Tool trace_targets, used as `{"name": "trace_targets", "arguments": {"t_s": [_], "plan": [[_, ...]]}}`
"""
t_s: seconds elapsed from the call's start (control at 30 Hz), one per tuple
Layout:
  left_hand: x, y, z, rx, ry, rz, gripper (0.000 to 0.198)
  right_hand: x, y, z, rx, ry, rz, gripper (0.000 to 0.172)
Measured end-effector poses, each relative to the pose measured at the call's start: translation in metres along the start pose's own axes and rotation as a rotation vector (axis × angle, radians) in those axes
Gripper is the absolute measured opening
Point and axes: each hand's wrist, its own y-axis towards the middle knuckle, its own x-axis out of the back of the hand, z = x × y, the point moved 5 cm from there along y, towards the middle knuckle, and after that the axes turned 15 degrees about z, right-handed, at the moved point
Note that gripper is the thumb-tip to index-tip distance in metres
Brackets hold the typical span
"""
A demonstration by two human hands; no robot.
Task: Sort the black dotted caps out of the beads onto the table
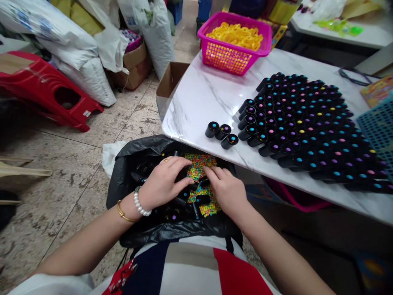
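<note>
- Cylinders of black plastic [202,199] lie loose in a black-lined bin [138,148] at mixed angles; one beside the right hand [229,188] lies nine-to-three, another roughly eleven-to-five.
- Left hand [166,177], near the bin's centre: thumb and fingers parted over cylinders; grip cannot be told.
- Right hand, towards three o'clock: fingers curled at small multicoloured round beads [210,209]; hold unclear.
- White marble-patterned table [196,102], at two o'clock: upright black cylinders [229,141], dotted ends up.
</note>
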Motion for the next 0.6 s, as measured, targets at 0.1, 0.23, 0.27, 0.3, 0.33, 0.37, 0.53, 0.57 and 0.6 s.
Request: {"name": "trace_targets", "arguments": {"t_s": [0.1,0.23,0.27,0.3,0.33,0.37,0.53,0.57,0.6], "plan": [[-0.002,-0.001,0.002,0.002,0.010,0.030,0.031,-0.004,0.000,0.004,0.159,-0.029,0.078,0.034],[-0.006,-0.001,0.002,-0.010,0.011,0.062,0.031,-0.012,-0.003,0.008,0.259,0.005,0.162,0.035],[-0.006,-0.002,0.002,-0.012,0.010,0.062,0.031,-0.012,-0.006,0.010,0.295,-0.004,0.159,0.037],[-0.007,-0.002,0.002,-0.015,0.008,0.060,0.031,-0.013,-0.008,0.012,0.329,-0.018,0.156,0.038],[-0.007,-0.002,0.003,-0.017,0.005,0.058,0.031,-0.014,-0.011,0.013,0.354,-0.035,0.160,0.037],[-0.007,-0.003,0.003,-0.019,0.002,0.056,0.030,-0.015,-0.012,0.013,0.358,-0.055,0.167,0.034],[-0.004,-0.003,0.003,-0.020,-0.002,0.022,0.028,-0.010,-0.001,0.003,0.130,-0.150,0.081,0.025],[-0.003,-0.002,0.002,-0.020,-0.002,0.009,0.027,-0.008,0.005,0.003,0.082,-0.155,0.051,0.024],[-0.002,-0.002,0.002,-0.021,-0.002,-0.002,0.026,-0.007,0.010,0.003,0.046,-0.150,0.032,0.022]]}}
